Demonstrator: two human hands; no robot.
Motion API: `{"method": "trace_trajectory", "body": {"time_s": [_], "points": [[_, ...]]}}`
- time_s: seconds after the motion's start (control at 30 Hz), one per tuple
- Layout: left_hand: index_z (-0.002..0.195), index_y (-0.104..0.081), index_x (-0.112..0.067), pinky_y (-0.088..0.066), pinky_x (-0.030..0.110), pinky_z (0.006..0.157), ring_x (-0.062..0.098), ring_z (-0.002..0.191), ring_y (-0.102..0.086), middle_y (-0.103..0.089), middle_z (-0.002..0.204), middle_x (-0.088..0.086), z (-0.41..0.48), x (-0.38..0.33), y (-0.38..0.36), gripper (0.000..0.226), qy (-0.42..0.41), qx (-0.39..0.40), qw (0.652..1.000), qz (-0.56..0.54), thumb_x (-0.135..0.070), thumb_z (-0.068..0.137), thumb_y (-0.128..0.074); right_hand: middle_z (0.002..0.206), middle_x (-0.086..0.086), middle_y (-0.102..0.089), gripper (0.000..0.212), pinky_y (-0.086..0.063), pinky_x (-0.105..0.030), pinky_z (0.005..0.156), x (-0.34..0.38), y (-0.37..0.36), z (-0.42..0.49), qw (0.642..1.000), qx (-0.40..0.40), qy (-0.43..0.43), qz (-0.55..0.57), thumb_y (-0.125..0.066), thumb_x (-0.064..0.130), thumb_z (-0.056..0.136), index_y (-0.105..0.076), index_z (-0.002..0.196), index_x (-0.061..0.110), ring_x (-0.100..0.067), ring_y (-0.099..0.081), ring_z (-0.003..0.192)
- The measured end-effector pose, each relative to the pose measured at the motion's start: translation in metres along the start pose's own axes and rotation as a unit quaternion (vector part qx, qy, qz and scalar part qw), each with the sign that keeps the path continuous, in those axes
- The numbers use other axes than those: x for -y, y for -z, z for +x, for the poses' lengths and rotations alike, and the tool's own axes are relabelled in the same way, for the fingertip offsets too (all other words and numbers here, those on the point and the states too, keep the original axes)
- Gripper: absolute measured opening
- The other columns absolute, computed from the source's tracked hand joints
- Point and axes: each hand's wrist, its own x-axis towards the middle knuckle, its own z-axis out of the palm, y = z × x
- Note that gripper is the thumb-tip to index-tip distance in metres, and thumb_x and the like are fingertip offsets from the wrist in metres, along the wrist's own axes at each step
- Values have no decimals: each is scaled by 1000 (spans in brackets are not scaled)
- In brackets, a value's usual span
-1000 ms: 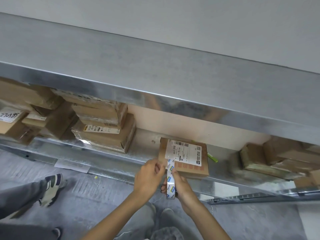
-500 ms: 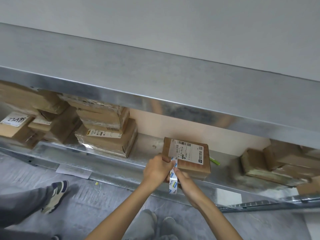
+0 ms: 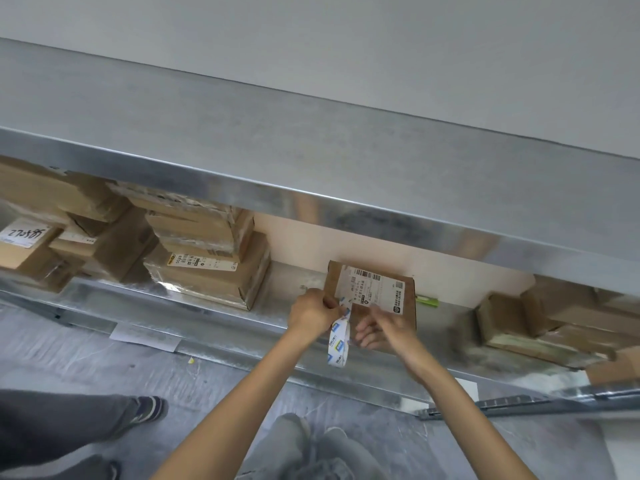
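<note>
While the left hand (image 3: 313, 311) pinches the upper end of a white tape strip (image 3: 338, 342) printed with blue and yellow logos, its fingers curled tight on it, the strip hangs down in front of the shelf's metal lip (image 3: 221, 337). Just beside it, the right hand (image 3: 388, 329) lies against the front of a small cardboard parcel (image 3: 410, 299), fingers loosely apart, one fingertip at the lower edge of the shipping label (image 3: 372, 289). This parcel sits on the lower shelf near its front edge. A green marker (image 3: 427, 301) lies just behind it, and stacked cartons (image 3: 207, 271) stand to the left.
</note>
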Motion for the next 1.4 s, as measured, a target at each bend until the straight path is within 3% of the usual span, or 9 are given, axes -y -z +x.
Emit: {"method": "trace_trajectory", "body": {"time_s": [0.17, 0.33, 0.43, 0.67, 0.77, 0.93, 1.07, 1.23, 1.4], "points": [[87, -73, -11, -54, 27, 76, 24, 94, -68, -73, 100, 8, 10, -3, 6, 17, -7, -3, 1000, -5, -27, 84, -72, 58, -11, -64, 45, -47, -22, 52, -5, 54, 18, 948, -302, 101, -22, -39, 19, 101, -60, 64, 4, -18, -60, 48], [96, -73, -8, -51, 23, 80, 22, 101, -66, -71, 110, 8, 15, -7, 5, 17, -3, -6, 1000, -10, -20, 84, -72, 94, -11, -70, 20, -40, -30, 75, -45, 99, 77, 912, -251, 96, -308, -49, 4, 93, -69, 89, 4, -29, -64, 88], [96, -73, -9, -53, 26, 83, 22, 101, -66, -71, 111, 8, 19, -7, 4, 14, -1, -4, 1000, -15, -16, 85, -70, 110, -16, -66, 23, -45, -38, 87, -60, 112, 94, 885, -197, 98, -411, -48, -2, 90, -68, 102, 3, -34, -60, 102], [93, -71, -6, -51, 21, 75, 20, 95, -67, -71, 106, 7, 17, -3, 1, 11, -5, -9, 999, -42, -13, 85, -69, 113, -8, -61, 24, -50, -39, 79, -72, 104, 91, 787, -172, 42, -590, -47, 15, 92, -58, 113, 14, -27, -58, 100], [99, -71, -8, -47, 17, 74, 18, 99, -66, -71, 109, 5, 17, -1, 0, 17, -9, -9, 999, -37, -17, 85, -70, 118, -12, -55, 29, -49, -40, 81, -78, 104, 86, 801, -153, -9, -578, -45, 18, 94, -50, 121, 9, -29, -54, 106], [101, -72, -9, -49, 21, 80, 19, 100, -66, -71, 111, 6, 19, -2, -2, 17, -7, -11, 1000, -28, -19, 88, -67, 108, -22, -62, 37, -40, -32, 78, -67, 115, 73, 882, -165, -75, -435, -26, 24, 103, -42, 124, -1, -34, -59, 98], [101, -72, -5, -51, 22, 79, 19, 98, -67, -71, 109, 7, 18, -2, -3, 20, -10, -13, 999, -39, -20, 89, -66, 96, -18, -66, 8, -38, -30, 60, -47, 122, 50, 903, -181, -18, -390, -45, 2, 94, -51, 100, 1, -31, -57, 74], [103, -71, -5, -46, 20, 68, 17, 90, -67, -72, 103, 10, 15, -2, -5, 20, -16, -39, 996, -81, -19, 90, -63, 90, -17, -62, 28, -25, -30, 63, -20, 111, 20, 914, -207, 62, -344, -39, 15, 101, -62, 109, 3, -25, -51, 77], [106, -71, -4, -47, 19, 73, 20, 95, -68, -72, 105, 11, 11, -1, -9, 22, -9, -40, 990, -136, -17, 88, -67, 73, 1, -65, 8, -36, -30, 55, 2, 85, 1, 932, -199, 103, -285, -59, 22, 92, -66, 90, 20, -17, -57, 59]]}}
